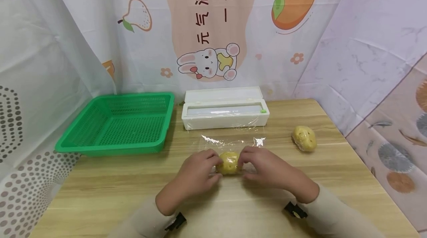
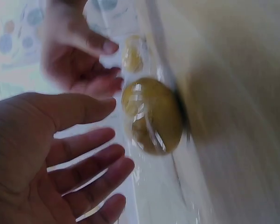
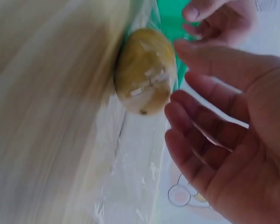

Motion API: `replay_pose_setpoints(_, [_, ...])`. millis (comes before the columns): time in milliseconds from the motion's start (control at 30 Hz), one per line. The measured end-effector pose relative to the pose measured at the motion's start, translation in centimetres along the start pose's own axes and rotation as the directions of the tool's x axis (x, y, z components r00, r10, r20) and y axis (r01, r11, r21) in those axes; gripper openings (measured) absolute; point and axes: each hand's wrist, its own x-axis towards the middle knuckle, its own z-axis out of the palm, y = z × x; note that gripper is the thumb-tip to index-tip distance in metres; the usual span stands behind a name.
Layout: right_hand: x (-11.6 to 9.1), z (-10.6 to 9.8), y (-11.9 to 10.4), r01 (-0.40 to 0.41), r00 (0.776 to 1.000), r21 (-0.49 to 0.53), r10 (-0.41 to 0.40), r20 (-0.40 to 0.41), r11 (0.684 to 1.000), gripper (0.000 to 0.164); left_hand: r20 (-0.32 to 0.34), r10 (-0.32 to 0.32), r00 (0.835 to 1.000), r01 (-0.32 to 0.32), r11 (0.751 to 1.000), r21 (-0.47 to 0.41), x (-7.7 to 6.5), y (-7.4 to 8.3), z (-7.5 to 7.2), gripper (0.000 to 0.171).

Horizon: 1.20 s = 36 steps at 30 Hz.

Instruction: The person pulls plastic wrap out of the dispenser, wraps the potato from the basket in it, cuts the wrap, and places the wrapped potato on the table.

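A yellow potato (image 1: pixel 229 163) sits on the table with clear plastic film (image 1: pixel 230 142) over it. The film stretches back toward a white cling film box (image 1: pixel 225 120) and shines in the light. Beside the potato's left end is my left hand (image 1: pixel 199 169), its fingers spread and slightly bent in the left wrist view. My right hand (image 1: pixel 261 165) is at the other end, fingertips close to the potato in the right wrist view, with nothing in its grasp.
A second potato (image 1: pixel 304 138), wrapped in film, lies toward the right side of the wooden table (image 1: pixel 133 197). At the left stands a green plastic basket (image 1: pixel 160 144). The film box has its lid (image 1: pixel 223 93) raised, and a printed curtain (image 1: pixel 140 56) hangs behind.
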Motion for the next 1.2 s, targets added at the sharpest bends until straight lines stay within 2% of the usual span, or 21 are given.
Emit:
replay_pose_setpoints(100, [0.4, 0.5, -0.8, 0.009, 0.999, -0.069, -0.011, -0.034, 0.998, 0.023, -0.014, 0.006, 1.0, -0.005, 0.999, 0.04, 0.1, 0.4, 0.4, 0.034])
replay_pose_setpoints(200, [0.5, 0.8, -1.2, -0.012, 0.999, -0.113, 0.006, -0.054, 0.993, 0.03, -0.006, -0.023, 1.0, 0.024, 0.999, 0.039, 0.3, 0.5, 0.7, 0.043])
replay_pose_setpoints(400, [0.7, 1.1, -1.3, -0.097, 0.992, -0.137, 0.084, -0.094, 0.986, 0.041, -0.013, -0.076, 0.997, 0.076, 0.997, 0.017, 1.1, 0.2, 1.1, 0.052])
replay_pose_setpoints(533, [1.1, 1.2, -1.1, -0.125, 0.988, -0.151, 0.109, -0.108, 0.981, 0.046, -0.018, -0.101, 0.995, 0.102, 0.995, 0.013, 1.7, -0.1, 1.3, 0.056])
replay_pose_setpoints(800, [1.9, 1.5, -0.6, -0.166, 0.982, -0.135, 0.151, -0.116, 0.977, 0.055, -0.017, -0.122, 0.992, 0.122, 0.992, -0.016, 2.4, -0.6, 1.4, 0.057])
replay_pose_setpoints(967, [2.4, 1.6, -0.2, -0.155, 0.98, -0.143, 0.134, -0.145, 0.978, 0.056, -0.015, -0.134, 0.991, 0.133, 0.991, -0.034, 2.8, -0.9, 1.5, 0.058])
replay_pose_setpoints(1067, [2.7, 1.7, 0.1, -0.144, 0.981, -0.149, 0.121, -0.154, 0.978, 0.055, 0.004, -0.143, 0.99, 0.143, 0.988, -0.061, 3.0, -1.1, 1.5, 0.057])
replay_pose_setpoints(1200, [2.9, 1.8, 0.4, -0.162, 0.979, -0.127, 0.143, -0.147, 0.979, 0.058, 0.029, -0.156, 0.987, 0.158, 0.981, -0.112, 3.3, -1.5, 1.5, 0.052])
